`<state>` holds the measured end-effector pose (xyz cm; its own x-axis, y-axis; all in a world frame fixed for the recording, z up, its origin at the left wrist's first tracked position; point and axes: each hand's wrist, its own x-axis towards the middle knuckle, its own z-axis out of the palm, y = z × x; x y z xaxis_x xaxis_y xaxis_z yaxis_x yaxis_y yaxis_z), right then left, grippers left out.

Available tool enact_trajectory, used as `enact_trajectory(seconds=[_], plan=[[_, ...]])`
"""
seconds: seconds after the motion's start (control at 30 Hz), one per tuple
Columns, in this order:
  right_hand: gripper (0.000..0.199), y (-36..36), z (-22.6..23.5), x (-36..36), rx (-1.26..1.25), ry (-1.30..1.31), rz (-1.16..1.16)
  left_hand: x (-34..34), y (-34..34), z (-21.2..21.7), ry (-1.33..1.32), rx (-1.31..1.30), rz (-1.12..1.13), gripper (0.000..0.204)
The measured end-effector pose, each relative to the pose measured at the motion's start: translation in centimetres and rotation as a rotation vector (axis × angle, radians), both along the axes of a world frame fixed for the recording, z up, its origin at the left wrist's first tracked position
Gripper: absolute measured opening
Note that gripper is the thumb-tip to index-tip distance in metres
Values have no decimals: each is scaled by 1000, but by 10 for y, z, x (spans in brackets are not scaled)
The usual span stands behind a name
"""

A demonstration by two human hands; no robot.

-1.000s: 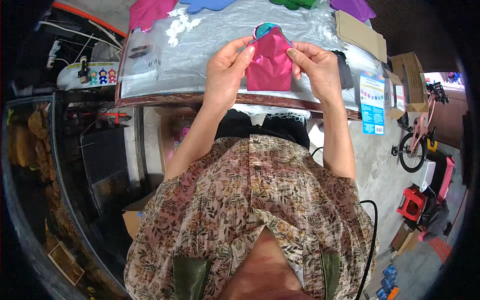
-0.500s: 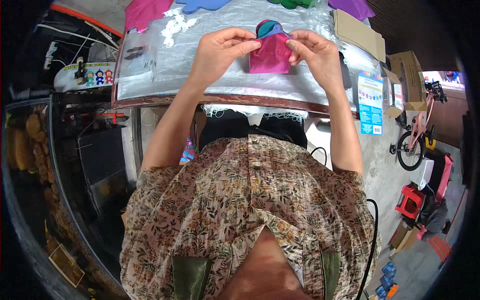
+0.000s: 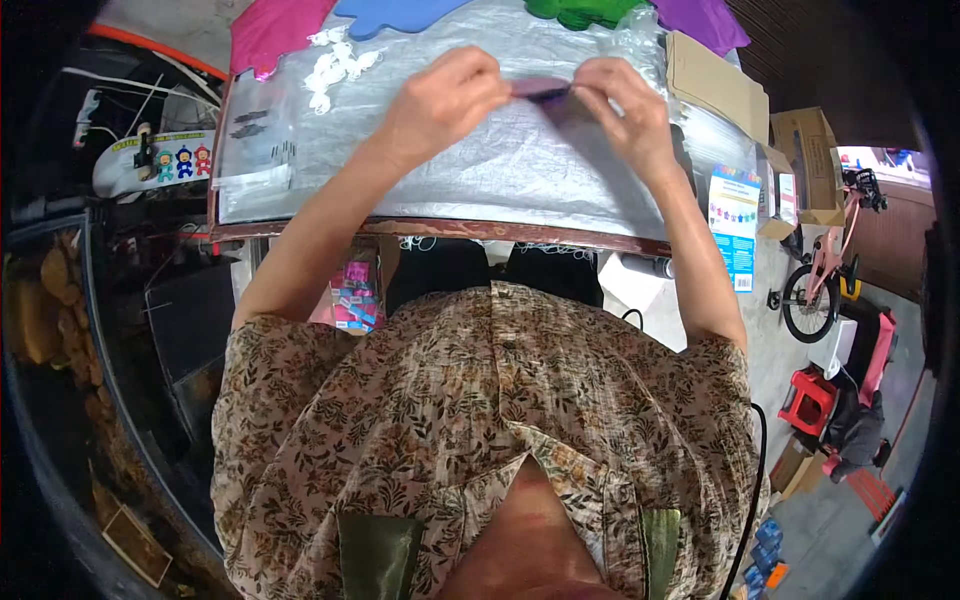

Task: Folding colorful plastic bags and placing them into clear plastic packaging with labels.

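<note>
Left hand (image 3: 445,105) and right hand (image 3: 625,105) pinch a pink fabric piece (image 3: 540,90) stretched between them over the silver-covered table (image 3: 480,170); seen edge-on, its shape is hard to make out

blue-white card pack (image 3: 735,225) right, cardboard boxes (image 3: 805,165) beyond

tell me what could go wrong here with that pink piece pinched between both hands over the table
1. The pink piece is held edge-on by just the fingertips of the left hand and right hand; it could slip and drop onto the silvery table cover.
2. Small white pieces lie loose near the left hand; a sweep of the arm might scatter them.
3. The cardboard sheet hangs near the table's right edge and could get knocked off.
</note>
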<state>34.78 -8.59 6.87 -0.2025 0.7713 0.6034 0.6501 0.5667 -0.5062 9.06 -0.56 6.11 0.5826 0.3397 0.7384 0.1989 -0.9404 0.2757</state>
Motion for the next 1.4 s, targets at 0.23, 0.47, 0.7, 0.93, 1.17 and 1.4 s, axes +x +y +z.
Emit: enact_trajectory(seconds=[0.23,0.47,0.7,0.93,1.17,1.4], plan=[[16,-38,-16,-16,-172,-142,36,-17,-32,-29,226,-84,-81,13],[13,-44,-28,-27,-209,-156,-61,-15,-44,-39,137,-464,5,13],[10,-43,-35,-33,-289,-20,-157,-9,-41,-37,184,-631,132,21],[9,-41,-34,-43,-459,108,-286,-17,-42,-42,176,-672,176,27],[12,-42,-33,-41,-495,146,-277,-15,-53,-41,153,-564,264,24],[10,-39,-32,-40,-582,202,-280,-9,-56,-38,215,-688,403,23]])
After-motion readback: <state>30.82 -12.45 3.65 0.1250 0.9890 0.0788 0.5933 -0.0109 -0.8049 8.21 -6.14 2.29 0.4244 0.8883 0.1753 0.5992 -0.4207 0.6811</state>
